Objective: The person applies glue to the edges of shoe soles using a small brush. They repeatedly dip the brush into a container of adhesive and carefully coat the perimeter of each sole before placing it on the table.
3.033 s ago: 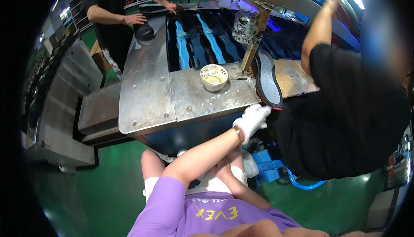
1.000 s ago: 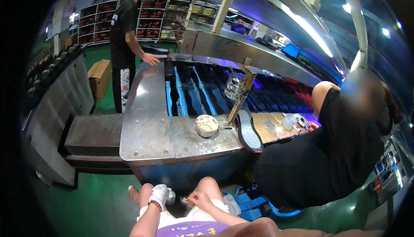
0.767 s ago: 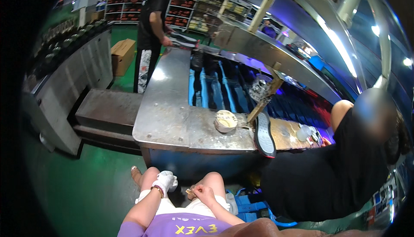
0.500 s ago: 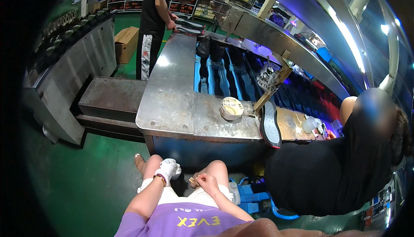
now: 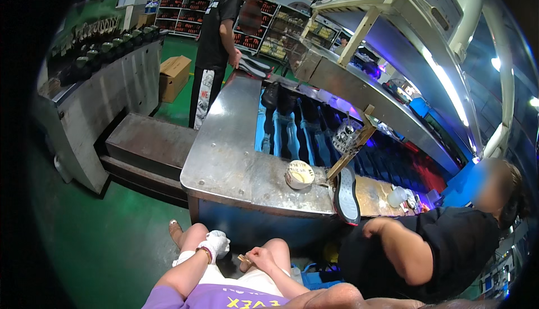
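My left hand [image 5: 217, 245], in a white glove, rests by my left knee with its fingers curled; what lies inside them, if anything, is hidden. Over my right thigh, my bare right hand [image 5: 261, 257] pinches a small tan stick-like thing [image 5: 245, 259], too small to name exactly. Ahead of both hands is the metal workbench [image 5: 219, 163]. On its front ledge stands a round whitish tub [image 5: 300, 175] with writing on its side. A shoe sole [image 5: 348, 199], grey with a black rim and red edge, lies to the right of the tub, its near end past the bench edge.
A conveyor with blue shoe-shaped holders [image 5: 289, 135] runs under a lit metal hood. A co-worker in black [image 5: 455, 253] sits close on my right. Another person [image 5: 216, 45] stands at the bench's far left, near stacked soles [image 5: 254, 67]. A cardboard box [image 5: 175, 77] stands behind.
My view has tilted up, so the bench sits lower in the picture. The co-worker on my right has leaned back, a bent arm now showing. My hands keep nearly the same pose.
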A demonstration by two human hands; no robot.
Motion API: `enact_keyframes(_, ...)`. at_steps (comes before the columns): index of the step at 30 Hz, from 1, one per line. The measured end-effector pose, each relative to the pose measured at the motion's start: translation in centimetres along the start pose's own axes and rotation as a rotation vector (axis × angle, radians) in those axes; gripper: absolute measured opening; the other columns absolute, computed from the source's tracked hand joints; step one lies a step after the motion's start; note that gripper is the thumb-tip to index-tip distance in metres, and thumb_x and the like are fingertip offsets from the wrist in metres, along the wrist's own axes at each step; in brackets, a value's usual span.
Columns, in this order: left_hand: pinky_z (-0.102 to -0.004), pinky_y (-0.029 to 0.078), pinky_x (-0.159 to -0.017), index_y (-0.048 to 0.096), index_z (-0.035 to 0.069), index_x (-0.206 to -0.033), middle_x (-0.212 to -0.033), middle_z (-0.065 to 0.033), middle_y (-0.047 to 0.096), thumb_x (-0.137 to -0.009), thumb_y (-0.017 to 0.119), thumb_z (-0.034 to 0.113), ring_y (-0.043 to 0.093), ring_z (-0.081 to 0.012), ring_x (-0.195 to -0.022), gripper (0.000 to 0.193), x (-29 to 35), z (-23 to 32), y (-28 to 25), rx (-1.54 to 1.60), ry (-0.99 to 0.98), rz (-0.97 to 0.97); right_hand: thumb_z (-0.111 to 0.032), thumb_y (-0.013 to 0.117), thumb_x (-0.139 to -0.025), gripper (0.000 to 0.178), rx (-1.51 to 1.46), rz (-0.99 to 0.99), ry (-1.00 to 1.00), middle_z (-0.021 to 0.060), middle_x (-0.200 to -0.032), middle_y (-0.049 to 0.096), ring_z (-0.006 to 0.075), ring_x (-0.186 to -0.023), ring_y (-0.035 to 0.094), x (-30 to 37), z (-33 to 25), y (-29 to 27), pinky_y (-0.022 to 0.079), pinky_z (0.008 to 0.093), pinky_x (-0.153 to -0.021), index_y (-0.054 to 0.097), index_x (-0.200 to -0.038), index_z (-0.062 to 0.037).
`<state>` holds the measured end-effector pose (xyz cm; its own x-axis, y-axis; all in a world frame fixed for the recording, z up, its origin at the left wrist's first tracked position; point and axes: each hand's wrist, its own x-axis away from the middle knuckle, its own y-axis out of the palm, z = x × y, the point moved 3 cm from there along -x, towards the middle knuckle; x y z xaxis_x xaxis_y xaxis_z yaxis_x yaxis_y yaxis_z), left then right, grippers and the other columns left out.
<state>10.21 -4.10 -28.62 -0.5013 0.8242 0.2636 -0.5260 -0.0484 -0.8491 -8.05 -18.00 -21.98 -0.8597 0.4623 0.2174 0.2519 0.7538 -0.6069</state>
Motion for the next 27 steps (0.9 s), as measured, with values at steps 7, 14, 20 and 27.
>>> enact_keyframes(7, -0.0405, 0.051, -0.059, 0.064, 0.006, -0.075, -0.072, -0.013, 0.065, -0.088, 0.065, 0.012, 0.065, -0.0293, -0.067, 0.014, 1.7, 2.1, -2.6, 0.655, -0.029, 0.13, -0.028, 0.071, -0.087, 0.024, 0.107, 0.011, -0.018, 0.0113, -0.072, 0.069, 0.0204, -0.068, 0.066, -0.7, 0.9, 0.9, 0.052, 0.0347, -0.065, 0.071, -0.084, -0.0039)
enact_keyframes(14, -0.0376, 0.052, -0.068, 0.072, 0.014, -0.076, -0.079, -0.0086, 0.068, -0.083, 0.067, 0.022, 0.066, -0.0256, -0.074, 0.012, -0.3, -0.6, 0.7, 0.271, 0.03, 0.15, -0.028, 0.07, -0.087, 0.025, 0.076, 0.022, -0.083, 0.0139, -0.074, 0.069, 0.0263, -0.07, 0.067, -0.7, 0.6, 0.8, 0.052, 0.0379, -0.068, 0.069, -0.083, -0.003)
enact_keyframes(20, -0.0359, 0.05, -0.058, 0.064, 0.002, -0.076, -0.075, -0.0114, 0.065, -0.081, 0.065, 0.006, 0.063, -0.0223, -0.067, 0.006, 3.2, 3.4, -3.2, 1.381, -0.366, 0.089, -0.028, 0.07, -0.087, 0.025, 0.079, 0.002, -0.064, 0.014, -0.076, 0.07, 0.0268, -0.072, 0.068, -0.2, 0.9, 0.6, 0.053, 0.0384, -0.068, 0.07, -0.083, -0.0034)
enact_keyframes(27, -0.0374, 0.052, -0.065, 0.069, 0.0, -0.085, -0.082, -0.0131, 0.07, -0.079, 0.069, 0.01, 0.066, -0.0219, -0.076, 0.012, 2.4, 1.5, -1.6, 1.375, -0.384, 0.144, -0.028, 0.07, -0.088, 0.025, 0.073, -0.031, -0.043, 0.0142, -0.076, 0.07, 0.0259, -0.072, 0.069, -0.6, 0.8, 1.0, 0.054, 0.0372, -0.069, 0.07, -0.084, -0.0035)
